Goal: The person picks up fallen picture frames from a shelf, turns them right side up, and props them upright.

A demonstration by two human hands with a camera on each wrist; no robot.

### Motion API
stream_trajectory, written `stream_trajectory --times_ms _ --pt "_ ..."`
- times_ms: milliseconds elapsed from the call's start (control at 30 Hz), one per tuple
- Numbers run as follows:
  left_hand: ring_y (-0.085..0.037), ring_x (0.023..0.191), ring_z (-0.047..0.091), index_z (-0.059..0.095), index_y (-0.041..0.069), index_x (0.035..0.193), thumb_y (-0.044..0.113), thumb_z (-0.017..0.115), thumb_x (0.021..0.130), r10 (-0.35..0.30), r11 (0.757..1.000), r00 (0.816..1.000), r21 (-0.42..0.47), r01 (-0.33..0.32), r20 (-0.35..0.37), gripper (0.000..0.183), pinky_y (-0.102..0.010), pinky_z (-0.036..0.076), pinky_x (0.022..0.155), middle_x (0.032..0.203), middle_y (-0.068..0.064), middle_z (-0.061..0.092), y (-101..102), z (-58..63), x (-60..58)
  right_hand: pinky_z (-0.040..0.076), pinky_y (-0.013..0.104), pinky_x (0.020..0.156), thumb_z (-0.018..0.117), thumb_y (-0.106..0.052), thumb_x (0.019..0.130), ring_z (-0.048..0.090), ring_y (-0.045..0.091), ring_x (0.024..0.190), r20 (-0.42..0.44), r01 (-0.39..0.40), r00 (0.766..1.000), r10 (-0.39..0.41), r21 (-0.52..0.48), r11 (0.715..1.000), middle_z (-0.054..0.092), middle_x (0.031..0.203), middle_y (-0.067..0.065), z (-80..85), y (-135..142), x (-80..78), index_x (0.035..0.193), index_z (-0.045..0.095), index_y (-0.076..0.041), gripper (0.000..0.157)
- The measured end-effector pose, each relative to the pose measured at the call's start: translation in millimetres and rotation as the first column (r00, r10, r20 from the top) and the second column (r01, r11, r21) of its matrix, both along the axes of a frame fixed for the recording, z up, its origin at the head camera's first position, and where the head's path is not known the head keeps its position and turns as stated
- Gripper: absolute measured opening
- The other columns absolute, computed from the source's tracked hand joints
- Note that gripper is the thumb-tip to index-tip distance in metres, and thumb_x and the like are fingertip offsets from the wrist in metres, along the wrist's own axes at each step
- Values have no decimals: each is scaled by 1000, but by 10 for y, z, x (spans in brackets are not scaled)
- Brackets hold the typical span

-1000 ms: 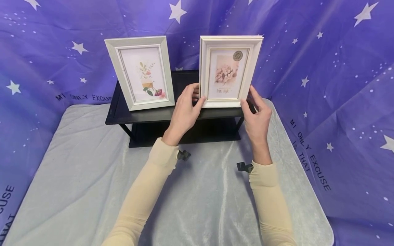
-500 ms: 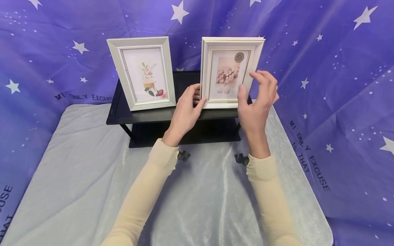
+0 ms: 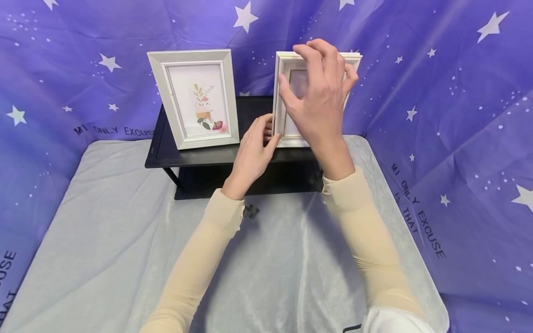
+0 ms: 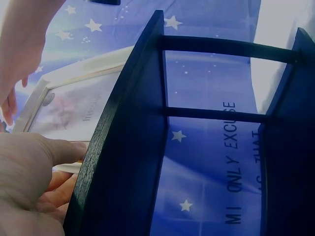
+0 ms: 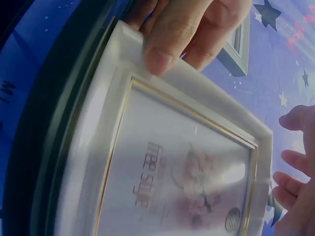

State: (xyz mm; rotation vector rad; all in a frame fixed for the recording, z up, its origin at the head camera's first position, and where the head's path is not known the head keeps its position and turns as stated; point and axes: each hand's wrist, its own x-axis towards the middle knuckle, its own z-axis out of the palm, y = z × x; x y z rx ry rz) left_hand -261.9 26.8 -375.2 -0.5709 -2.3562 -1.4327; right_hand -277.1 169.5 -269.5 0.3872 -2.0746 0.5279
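Note:
A white picture frame [image 3: 281, 113] with a gold inner line stands upright on the right of the black two-tier shelf [image 3: 200, 157]. My left hand [image 3: 253, 150] pinches its lower left corner; in the right wrist view that thumb [image 5: 160, 54] lies on the frame's front, fingers going behind. My right hand [image 3: 320, 99] is raised before the frame's upper part, fingers spread and bent, covering much of the flower picture [image 5: 197, 191]. The right wrist view shows those fingers [image 5: 290, 172] apart from the frame. At left stands a pale grey-green picture frame [image 3: 233, 106].
The shelf's lower tier [image 3: 270, 180] lies under the top board. A grey velvety cloth [image 3: 270, 268] covers the table. Purple star-printed curtain [image 3: 416, 115] closes in the back and sides. In the left wrist view, the shelf's dark bars [image 4: 216, 115] cross the middle.
My right hand has let go of the frame's lower right corner and risen up and leftward across its front. The left hand keeps its grip on the lower left corner.

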Motion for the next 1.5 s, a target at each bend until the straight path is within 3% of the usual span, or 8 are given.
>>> stream_trajectory --times_ms 267,467,767,1067,1200,1367,1500 --pt "-11 103 62 56 6 135 17 65 97 0 1000 1000 -16 0 -4 41 -18 49 89 117 -6 60 13 -6 24 11 39 110 60 -51 93 44 15 127 66 38 997 -39 10 999 54 134 0 -35 -7 -51 132 61 -23 49" --pt "-11 100 63 62 7 130 19 67 96 5 999 1000 -36 -4 27 36 -17 50 87 110 -6 61 -14 4 23 10 40 111 59 -52 92 46 17 124 69 56 996 -58 25 998 55 130 1 -62 -6 -53 132 61 -24 49" --pt "-8 96 64 65 7 125 18 69 94 -23 999 998 37 21 62 33 -17 51 85 109 -3 63 -37 -15 -11 7 44 111 57 -58 91 40 19 127 87 101 990 -106 65 993 51 131 2 -75 -76 -15 135 59 -28 53" --pt "-8 91 65 67 6 116 13 74 90 -50 990 998 131 44 44 28 -19 53 82 104 -2 63 -58 25 -14 8 40 112 59 -50 93 40 20 126 49 49 997 -52 62 997 49 129 5 -26 -69 11 132 60 -25 46" --pt "-7 90 65 67 6 112 13 75 89 -44 988 999 146 41 15 25 -19 53 81 104 -2 62 -36 39 4 9 40 114 62 -46 92 42 20 124 25 -13 1000 12 48 999 49 129 6 -9 -37 36 132 61 -24 45" --pt "-6 89 64 64 8 106 18 76 89 9 996 999 91 -6 -34 23 -18 52 80 101 0 60 9 71 30 7 46 119 65 -44 92 40 17 132 17 -115 993 115 23 993 49 135 7 -3 16 66 134 58 -19 49" --pt "-8 89 61 62 9 102 22 75 90 81 997 991 21 -79 -105 22 -19 51 80 97 -1 58 49 99 43 1 50 120 65 -46 93 37 14 137 15 -145 989 145 16 989 49 140 6 5 66 86 135 55 -16 53"
